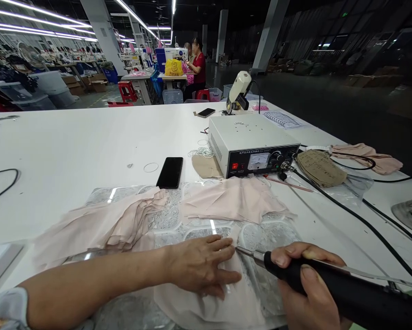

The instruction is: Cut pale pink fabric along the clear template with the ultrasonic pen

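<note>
The left hand (207,266) lies open and palm-down, fingers spread, on a pale pink fabric piece (188,305) over a clear patterned sheet (269,238) on the white tabletop (71,142). The right hand (310,302) is closed around a black-handled tool (364,291) — its metal tip points left, just beside the left fingertips, at the fabric's edge; whether it touches the cloth I cannot tell. Beyond the hands lie two more piles of pink cloth, a left pile (102,220) and a right pile (226,201). A dark phone (170,173) lies behind them — to its right stands a control box (254,135)
</note>
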{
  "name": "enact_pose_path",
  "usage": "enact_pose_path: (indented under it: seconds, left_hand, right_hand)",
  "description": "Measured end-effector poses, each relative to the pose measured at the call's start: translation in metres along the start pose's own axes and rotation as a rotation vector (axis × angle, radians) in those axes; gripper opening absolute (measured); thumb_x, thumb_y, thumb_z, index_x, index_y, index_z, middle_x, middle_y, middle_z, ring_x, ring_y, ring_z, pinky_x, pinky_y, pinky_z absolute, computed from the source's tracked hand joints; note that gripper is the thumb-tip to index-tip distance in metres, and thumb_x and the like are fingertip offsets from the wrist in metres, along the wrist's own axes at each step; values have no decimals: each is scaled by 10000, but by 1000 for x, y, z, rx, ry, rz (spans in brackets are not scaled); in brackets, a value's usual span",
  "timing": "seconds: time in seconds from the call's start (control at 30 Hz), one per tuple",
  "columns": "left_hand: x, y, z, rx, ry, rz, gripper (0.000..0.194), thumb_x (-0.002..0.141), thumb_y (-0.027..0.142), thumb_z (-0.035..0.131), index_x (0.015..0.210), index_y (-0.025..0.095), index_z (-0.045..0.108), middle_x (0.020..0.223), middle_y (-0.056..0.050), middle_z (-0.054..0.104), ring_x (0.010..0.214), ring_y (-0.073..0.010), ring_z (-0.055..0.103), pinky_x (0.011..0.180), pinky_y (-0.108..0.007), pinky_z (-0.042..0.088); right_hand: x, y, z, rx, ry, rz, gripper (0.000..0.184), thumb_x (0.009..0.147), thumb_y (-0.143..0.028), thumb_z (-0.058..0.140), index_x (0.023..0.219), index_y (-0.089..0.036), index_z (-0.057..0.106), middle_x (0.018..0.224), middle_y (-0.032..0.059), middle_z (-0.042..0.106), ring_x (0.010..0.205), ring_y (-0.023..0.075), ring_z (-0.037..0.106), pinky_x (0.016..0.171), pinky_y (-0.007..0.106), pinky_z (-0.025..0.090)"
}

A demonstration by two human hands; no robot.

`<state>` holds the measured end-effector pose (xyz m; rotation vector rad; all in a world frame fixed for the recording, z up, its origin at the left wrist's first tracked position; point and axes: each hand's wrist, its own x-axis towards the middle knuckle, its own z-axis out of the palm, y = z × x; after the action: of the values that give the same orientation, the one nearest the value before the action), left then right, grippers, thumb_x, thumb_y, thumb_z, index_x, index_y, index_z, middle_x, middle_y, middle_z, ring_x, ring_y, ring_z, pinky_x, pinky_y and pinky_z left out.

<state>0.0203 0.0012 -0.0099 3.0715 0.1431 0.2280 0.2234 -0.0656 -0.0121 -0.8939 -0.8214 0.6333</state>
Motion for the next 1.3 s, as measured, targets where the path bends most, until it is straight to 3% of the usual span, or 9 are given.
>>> enact_pose_path:
  seconds: [0.63, 0.77, 0.9, 1.0, 1.1, 1.2, 1.3]
  left_hand:
    - [0, 1, 0, -9, -13, -15, 428, 940, 493, 552, 1269, 224, 607, 1245, -177, 584, 1258, -325, 505, 1043, -419, 415]
    - [-1, 0, 4, -45, 20, -20, 431, 960, 488, 511, 1271, 204, 599, 1254, -187, 578, 1250, -324, 518, 1050, -432, 421]
    - [-5, -2, -6, -145, 16, -40, 427, 973, 468, 506, 1286, 189, 587, 1424, -180, 462, 1333, -305, 452, 1118, -416, 372]
    - [-11, 3, -20, -187, 30, -157, 397, 1007, 380, 457, 1315, 147, 552, 1442, -188, 444, 1358, -297, 422, 1096, -395, 409]
    - [-19, 17, -28, -234, 79, -345, 305, 1006, 294, 446, 1215, 126, 592, 1272, -167, 570, 1195, -258, 559, 1000, -361, 492]
    - [-24, 31, -28, -287, 67, -524, 201, 953, 264, 528, 1082, 148, 629, 1099, -117, 619, 982, -217, 622, 877, -336, 539]
    - [-25, 42, -23, -301, 18, -650, 192, 878, 304, 651, 1004, 160, 627, 1044, -92, 617, 944, -227, 605, 839, -356, 534]
  right_hand:
    - [5, 6, 2, -38, -27, -52, 95, 780, -176, 585, 837, -208, 516, 753, -13, 542, 595, 132, 560, 575, 334, 536]
    - [6, -2, 1, 34, 99, -22, 101, 733, -172, 585, 824, -199, 551, 744, -11, 524, 605, 132, 552, 539, 317, 531]
    - [6, -13, -13, 92, 282, -16, 106, 654, -177, 582, 758, -194, 572, 736, -6, 485, 626, 137, 530, 497, 288, 504]
    - [3, -19, -24, 152, 417, 53, 131, 597, -167, 592, 718, -199, 557, 763, -8, 469, 653, 133, 517, 496, 272, 487]
    - [0, -23, -31, 198, 534, 67, 172, 560, -156, 594, 720, -204, 551, 792, -12, 463, 693, 134, 508, 495, 248, 453]
    - [-2, -24, -36, 191, 514, 80, 150, 598, -177, 583, 742, -211, 559, 748, -21, 472, 644, 126, 491, 536, 273, 450]
    - [-2, -23, -42, 203, 468, 86, 152, 627, -164, 583, 760, -223, 536, 750, -33, 481, 638, 127, 501, 578, 293, 454]
